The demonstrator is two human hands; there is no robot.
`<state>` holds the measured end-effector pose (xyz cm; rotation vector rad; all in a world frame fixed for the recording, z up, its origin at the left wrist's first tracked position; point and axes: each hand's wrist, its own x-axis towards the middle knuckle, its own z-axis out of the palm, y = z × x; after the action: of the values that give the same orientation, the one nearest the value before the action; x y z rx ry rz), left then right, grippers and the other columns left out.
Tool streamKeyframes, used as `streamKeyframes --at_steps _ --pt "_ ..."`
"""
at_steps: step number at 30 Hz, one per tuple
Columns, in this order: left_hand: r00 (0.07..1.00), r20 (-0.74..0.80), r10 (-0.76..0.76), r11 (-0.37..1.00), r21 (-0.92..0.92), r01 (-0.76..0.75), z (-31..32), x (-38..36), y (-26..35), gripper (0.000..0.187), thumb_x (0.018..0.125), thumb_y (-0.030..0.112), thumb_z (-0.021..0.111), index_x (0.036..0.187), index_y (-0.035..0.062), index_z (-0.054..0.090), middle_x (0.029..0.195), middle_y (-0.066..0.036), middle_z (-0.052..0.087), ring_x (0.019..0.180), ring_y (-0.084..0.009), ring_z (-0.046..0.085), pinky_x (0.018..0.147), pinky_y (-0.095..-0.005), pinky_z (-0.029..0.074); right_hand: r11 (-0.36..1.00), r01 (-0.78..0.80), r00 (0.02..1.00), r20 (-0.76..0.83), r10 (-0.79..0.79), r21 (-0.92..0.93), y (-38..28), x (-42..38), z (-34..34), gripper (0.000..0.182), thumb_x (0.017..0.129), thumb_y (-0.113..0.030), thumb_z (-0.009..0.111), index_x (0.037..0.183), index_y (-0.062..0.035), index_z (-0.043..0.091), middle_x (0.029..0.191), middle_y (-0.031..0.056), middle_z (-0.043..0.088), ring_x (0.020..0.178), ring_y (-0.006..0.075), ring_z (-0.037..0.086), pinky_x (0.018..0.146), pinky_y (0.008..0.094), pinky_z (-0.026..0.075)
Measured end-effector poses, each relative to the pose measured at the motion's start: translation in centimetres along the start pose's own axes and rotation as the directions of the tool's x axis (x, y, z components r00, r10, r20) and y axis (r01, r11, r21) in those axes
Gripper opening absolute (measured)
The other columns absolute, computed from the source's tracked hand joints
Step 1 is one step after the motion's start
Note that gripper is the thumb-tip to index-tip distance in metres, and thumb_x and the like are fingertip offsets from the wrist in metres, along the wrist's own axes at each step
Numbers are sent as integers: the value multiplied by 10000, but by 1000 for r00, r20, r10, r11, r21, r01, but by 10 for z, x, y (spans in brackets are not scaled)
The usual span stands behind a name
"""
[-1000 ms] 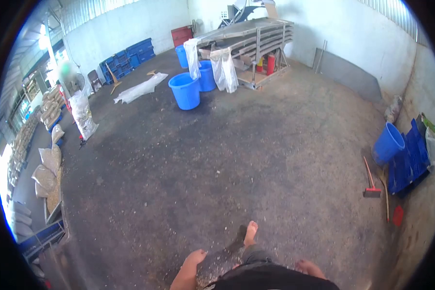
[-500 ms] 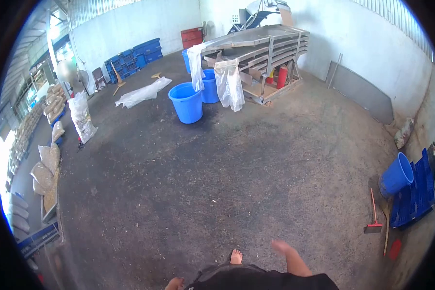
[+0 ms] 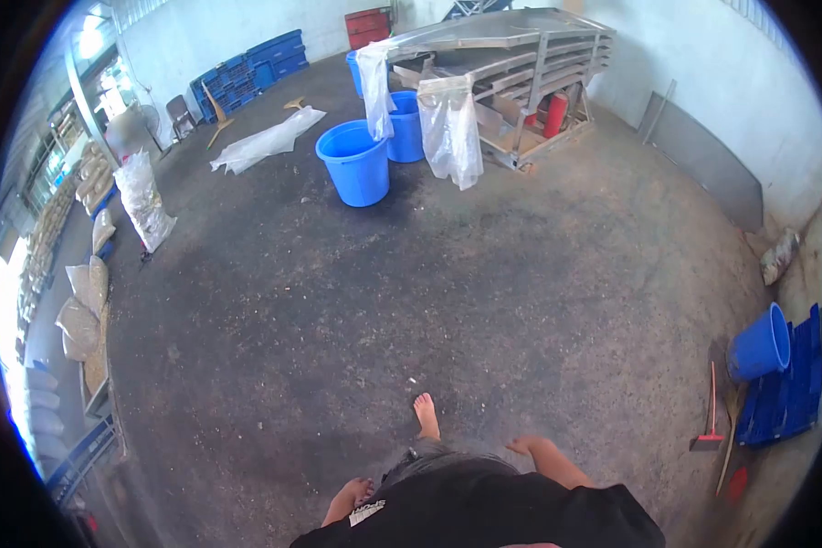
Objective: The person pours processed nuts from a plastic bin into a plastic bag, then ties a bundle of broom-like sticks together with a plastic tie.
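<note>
Low in the view, left of the black shirt, my left hand (image 3: pixel 358 491) hangs beside my body with its fingers loosely curled; whether it holds anything is too small to make out. My right hand (image 3: pixel 523 445) hangs on the other side over the dark floor, small and slightly blurred. Neither hand touches an object that I can see. A bare foot (image 3: pixel 426 416) is on the floor between them.
Blue tubs (image 3: pixel 357 173) stand ahead beside a metal frame (image 3: pixel 539 78) draped with clear plastic (image 3: pixel 450 128). At the left are filled sacks (image 3: pixel 79 327) and a person (image 3: pixel 130 132). A blue bin (image 3: pixel 760 345), a red squeegee (image 3: pixel 706 442) and blue pallets (image 3: pixel 788 397) are at the right.
The view has tilted down, showing more of the shirt and arms. My left hand has come further into view, and a bare foot reaches further forward.
</note>
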<state>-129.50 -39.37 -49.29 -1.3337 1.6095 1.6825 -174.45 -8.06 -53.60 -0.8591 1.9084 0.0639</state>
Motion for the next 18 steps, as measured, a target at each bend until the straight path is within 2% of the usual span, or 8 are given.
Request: streamKeyframes --at_steps 2,6,8,10,11,13,15,18 --pt "999 22 -48 999 19 47 -27 26 19 361 953 330 516 1095 18 632 929 -118 690 812 -222 656 703 -427 529 908 -251 960 204 190 335 -10 -54 -46 616 934 -554 441 1285 -75 604 1289 164 611 1223 347 548 1018 457 411" --pt "993 56 -101 941 331 77 -109 84 83 332 877 309 579 1054 38 653 915 -130 698 806 -241 664 710 -428 532 604 -383 896 123 426 698 -4 -103 -100 532 950 -486 437 1265 -84 588 1202 126 655 1036 311 639 856 496 486" --pt "973 226 -41 528 832 -171 -157 125 132 321 840 298 610 1034 48 664 907 -137 702 803 -250 668 713 -429 534 548 -411 840 69 538 729 -14 -107 -124 508 960 -488 426 1164 -73 638 1122 140 676 1031 303 642 877 447 477" --pt "946 323 -44 145 938 -313 -198 166 194 314 802 287 641 1014 57 674 900 -143 706 799 -260 672 716 -430 536 492 -423 773 20 634 761 -12 -90 -143 515 969 -490 416 1062 -63 689 1042 155 698 1026 296 645 899 398 469" --pt "958 281 -49 158 950 -271 -215 183 228 312 783 282 657 1003 62 680 897 -146 708 798 -264 674 718 -430 537 458 -408 789 54 612 790 -5 -73 -149 493 962 -492 428 1103 -78 654 1062 116 687 989 288 644 833 437 482" --pt "984 -170 -49 975 205 84 -228 191 303 341 867 321 590 1015 21 660 795 -135 699 670 -214 651 598 -391 515 422 -394 809 91 581 817 -5 -31 -162 479 955 -494 439 1144 -93 620 1082 78 676 951 280 643 767 476 496" --pt "980 -177 85 984 168 -55 -232 200 381 394 930 358 530 1022 -10 636 763 -136 683 652 -212 645 574 -379 496 240 -213 864 68 499 947 -16 7 -178 444 963 -475 440 1092 -98 636 1043 81 677 877 274 643 726 480 495" --pt "950 -214 226 898 424 -118 -231 248 468 396 962 377 512 1054 10 631 766 -110 677 641 -222 637 573 -354 495 319 -136 924 4 381 938 -25 71 -223 497 958 -505 434 1128 -81 630 1095 111 662 945 285 633 796 468 478"
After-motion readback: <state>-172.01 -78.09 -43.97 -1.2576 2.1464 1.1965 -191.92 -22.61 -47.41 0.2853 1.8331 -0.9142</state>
